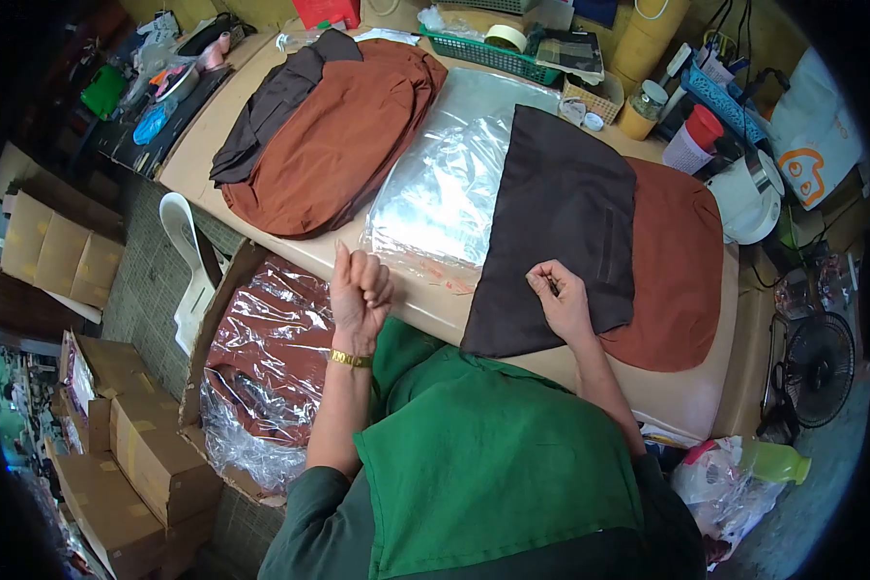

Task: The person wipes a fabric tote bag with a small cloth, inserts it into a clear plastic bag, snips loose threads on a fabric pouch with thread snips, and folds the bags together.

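Note:
My left hand (361,290) is raised beside the table's front edge, its fingers curled closed. Whatever it may hold is hidden. Over the dark brown part of a fabric piece (561,208), my right hand (563,298) is closed in a pinch; anything between its fingertips is too small to name. This piece lies flat, its rust-brown end (675,271) to the right, with a slit-like line on the dark part. Left of it is a stack of clear plastic bags (445,174), partly under the dark fabric. A pile of rust-brown and dark fabric pieces (333,140) lies farther left.
An open carton (195,387) beside my left arm holds plastic-wrapped rust-brown goods (271,358). Green baskets (483,53), jars (643,106) and a pink cup (691,145) line the table's back. A black fan (820,367) stands right; closed cartons (155,445) stand left.

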Demonstrator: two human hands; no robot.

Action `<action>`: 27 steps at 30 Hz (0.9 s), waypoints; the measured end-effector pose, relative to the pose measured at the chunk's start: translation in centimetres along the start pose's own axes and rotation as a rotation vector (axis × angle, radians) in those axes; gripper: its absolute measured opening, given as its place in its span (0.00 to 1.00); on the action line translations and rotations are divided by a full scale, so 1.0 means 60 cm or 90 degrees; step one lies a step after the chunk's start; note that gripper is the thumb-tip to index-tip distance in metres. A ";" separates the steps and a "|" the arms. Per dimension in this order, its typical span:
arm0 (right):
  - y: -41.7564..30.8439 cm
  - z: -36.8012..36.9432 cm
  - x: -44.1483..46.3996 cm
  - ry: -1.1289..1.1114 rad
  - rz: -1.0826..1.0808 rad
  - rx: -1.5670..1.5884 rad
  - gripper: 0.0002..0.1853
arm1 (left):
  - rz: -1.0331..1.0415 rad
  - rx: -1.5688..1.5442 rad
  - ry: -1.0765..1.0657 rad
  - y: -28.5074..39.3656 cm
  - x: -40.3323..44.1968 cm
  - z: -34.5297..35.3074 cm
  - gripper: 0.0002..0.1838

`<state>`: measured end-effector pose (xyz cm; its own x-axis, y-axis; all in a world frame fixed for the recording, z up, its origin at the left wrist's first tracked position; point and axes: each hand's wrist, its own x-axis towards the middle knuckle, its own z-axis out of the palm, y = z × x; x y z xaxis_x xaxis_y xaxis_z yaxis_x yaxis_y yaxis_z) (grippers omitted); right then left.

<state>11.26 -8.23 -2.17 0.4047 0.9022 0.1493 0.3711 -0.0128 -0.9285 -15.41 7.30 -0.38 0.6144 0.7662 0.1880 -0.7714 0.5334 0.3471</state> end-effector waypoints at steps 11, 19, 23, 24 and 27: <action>-0.003 0.003 -0.002 0.010 0.003 -0.012 0.07 | -0.195 0.998 0.055 -0.136 0.010 0.011 0.11; -0.008 0.009 -0.003 0.007 -0.033 -0.051 0.05 | -0.178 0.719 0.116 -0.119 -0.007 -0.007 0.09; -0.007 0.009 -0.003 0.013 -0.044 -0.058 0.05 | -0.178 0.348 0.186 -0.072 -0.007 -0.021 0.08; -0.006 0.009 -0.004 0.012 -0.042 -0.059 0.05 | -0.165 0.269 0.191 -0.063 -0.005 -0.018 0.12; -0.005 0.009 -0.003 0.017 -0.052 -0.054 0.05 | -0.212 0.282 0.112 -0.042 -0.005 -0.033 0.17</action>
<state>10.61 -8.14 -2.09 0.3910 0.8902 0.2336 0.4731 0.0233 -0.8807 -13.98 6.41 -3.14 0.7463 0.6507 -0.1402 -0.3745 0.5846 0.7197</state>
